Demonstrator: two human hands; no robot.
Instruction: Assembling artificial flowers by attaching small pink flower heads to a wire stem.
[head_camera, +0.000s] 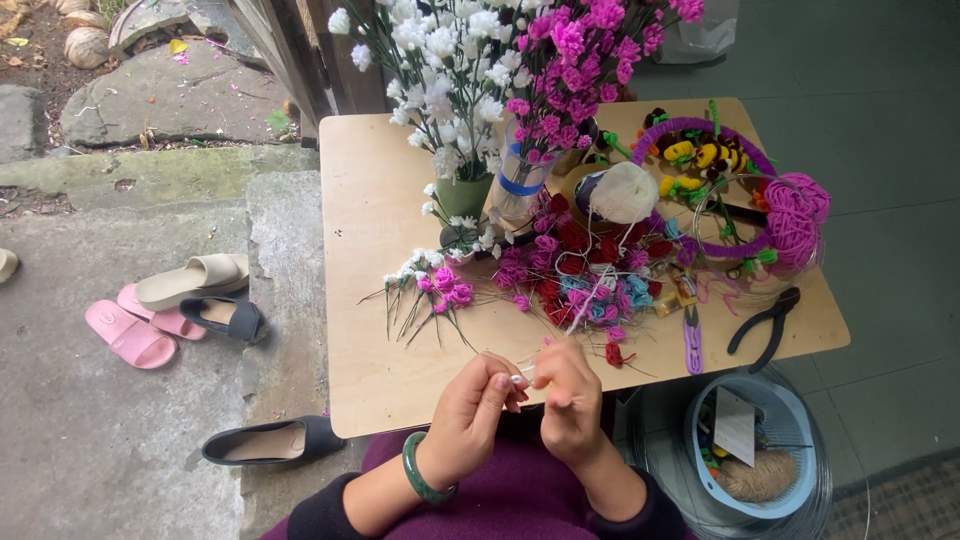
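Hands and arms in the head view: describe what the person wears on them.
Both hands are bare, with no gloves or rings visible. The left hand has a smooth green bangle round the wrist, and its nails look pale and polished. Both forearms end in dark sleeves pushed up towards the elbows: the left sleeve and the right sleeve. The right hand has nothing on its wrist.

On the square plywood table (370, 210), two vases of white and magenta artificial flowers (500, 70) stand at the far edge. Before them lies a heap of small red, pink and blue handmade blossoms (585, 270), with a cream ball of thread (622, 192) behind it. Black metal pliers (765, 322) lie at the right. A pale blue plastic basket (765, 450) sits on the floor below, and pink rubber slippers (140, 325) lie far left.
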